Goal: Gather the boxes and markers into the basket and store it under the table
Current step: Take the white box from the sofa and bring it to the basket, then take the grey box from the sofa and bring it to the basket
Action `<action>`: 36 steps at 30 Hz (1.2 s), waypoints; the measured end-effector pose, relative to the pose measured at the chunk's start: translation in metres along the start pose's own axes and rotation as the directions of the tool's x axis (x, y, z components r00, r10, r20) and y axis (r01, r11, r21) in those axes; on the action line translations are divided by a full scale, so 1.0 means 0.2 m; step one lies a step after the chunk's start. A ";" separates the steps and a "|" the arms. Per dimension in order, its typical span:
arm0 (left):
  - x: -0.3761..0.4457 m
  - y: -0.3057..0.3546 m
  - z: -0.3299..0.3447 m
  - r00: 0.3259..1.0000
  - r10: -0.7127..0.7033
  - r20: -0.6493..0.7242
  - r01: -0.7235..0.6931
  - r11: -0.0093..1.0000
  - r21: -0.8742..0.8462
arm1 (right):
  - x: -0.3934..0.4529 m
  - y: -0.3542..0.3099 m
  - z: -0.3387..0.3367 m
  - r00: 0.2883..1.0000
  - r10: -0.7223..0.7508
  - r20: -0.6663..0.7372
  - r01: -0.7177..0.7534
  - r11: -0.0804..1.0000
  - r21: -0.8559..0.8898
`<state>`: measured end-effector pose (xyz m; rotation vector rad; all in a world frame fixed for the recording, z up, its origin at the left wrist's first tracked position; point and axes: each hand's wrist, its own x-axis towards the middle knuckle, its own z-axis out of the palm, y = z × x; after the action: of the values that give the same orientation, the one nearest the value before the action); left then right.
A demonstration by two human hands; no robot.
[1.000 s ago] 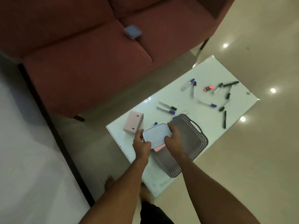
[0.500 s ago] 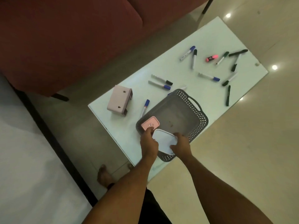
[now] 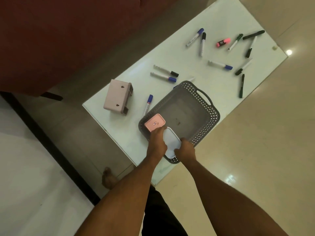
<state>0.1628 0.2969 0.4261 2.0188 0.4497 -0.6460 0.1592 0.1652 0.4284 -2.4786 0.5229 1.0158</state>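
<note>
In the head view, the left hand [image 3: 157, 140] and the right hand [image 3: 185, 148] each grip an opposite edge of a flat white rounded-rectangle plastic box [image 3: 171, 142], holding it inside the near corner of the dark grey perforated plastic basket [image 3: 207, 120]. Just beyond the left hand's fingers, a small pink rounded plastic box [image 3: 154, 123] lies in the same basket. Farther out from both hands, on the white glossy table [image 3: 221, 17], lie scattered whiteboard markers [image 3: 163, 76], with a pale mauve upturned plastic box [image 3: 117, 99] off to the left hand's side.
</note>
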 end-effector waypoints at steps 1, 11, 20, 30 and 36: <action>0.00 0.00 0.00 1.000 0.003 0.008 -0.003 1.000 0.009 | 0.00 -0.01 0.00 1.000 0.001 0.004 -0.001 1.000 0.007; -0.04 0.07 -0.12 1.000 0.011 -0.023 -0.010 0.999 0.034 | -0.08 -0.12 -0.09 1.000 0.005 -0.015 -0.005 1.000 -0.002; -0.07 0.20 -0.54 0.995 0.081 -0.053 -0.075 0.992 0.098 | -0.18 -0.45 -0.28 0.990 -0.077 -0.120 0.072 0.996 -0.052; 0.17 0.38 -1.50 0.922 0.257 -0.290 -0.140 0.918 0.370 | -0.20 -1.38 -0.46 0.936 -0.263 -0.235 0.243 0.963 -0.114; 0.46 0.42 -2.22 0.874 0.338 -0.348 -0.136 0.860 0.492 | -0.19 -2.14 -0.51 0.871 -0.380 -0.310 0.345 0.924 -0.164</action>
<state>0.3975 0.6469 0.6149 2.6320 0.2968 -0.1440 0.3994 0.4835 0.6195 -2.7192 0.0860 0.4823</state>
